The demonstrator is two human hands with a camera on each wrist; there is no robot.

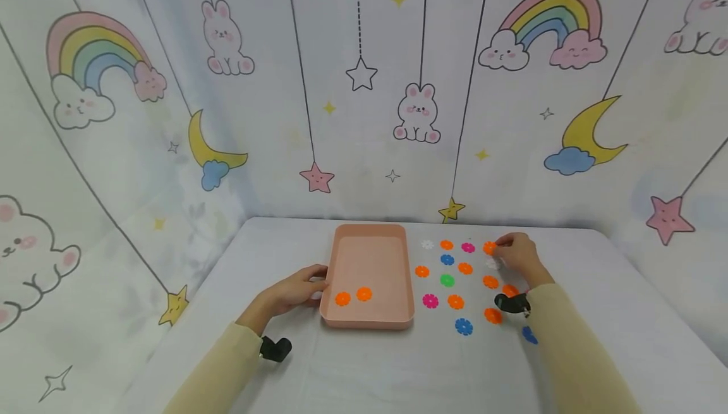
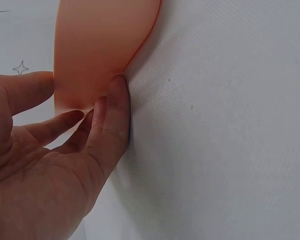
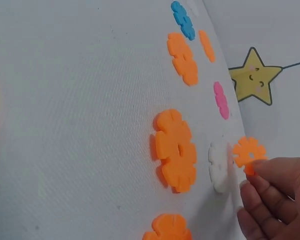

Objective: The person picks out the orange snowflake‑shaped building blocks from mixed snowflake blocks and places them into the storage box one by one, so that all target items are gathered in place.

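Nearest: right sleeve [image 1: 574, 351] partly hides a blue piece [image 1: 529, 335]. Left hand [image 1: 292, 291]: fingers loosely bent against the pink tray's [image 1: 370, 323] outer left wall; left wrist view crops the tray. Two orange pieces [image 1: 343, 299] lie at its near end. Tablecloth [image 1: 625, 313] spreads beyond both arms to the side edges. Farther, right hand [image 1: 516, 255]: pinches an orange flower piece [image 3: 244, 149] near the far edge, partly covering a white piece [image 3: 219, 172] in head view.

Right grip [image 1: 516, 255] in a pinch, left grip [image 1: 292, 289] loosely extended
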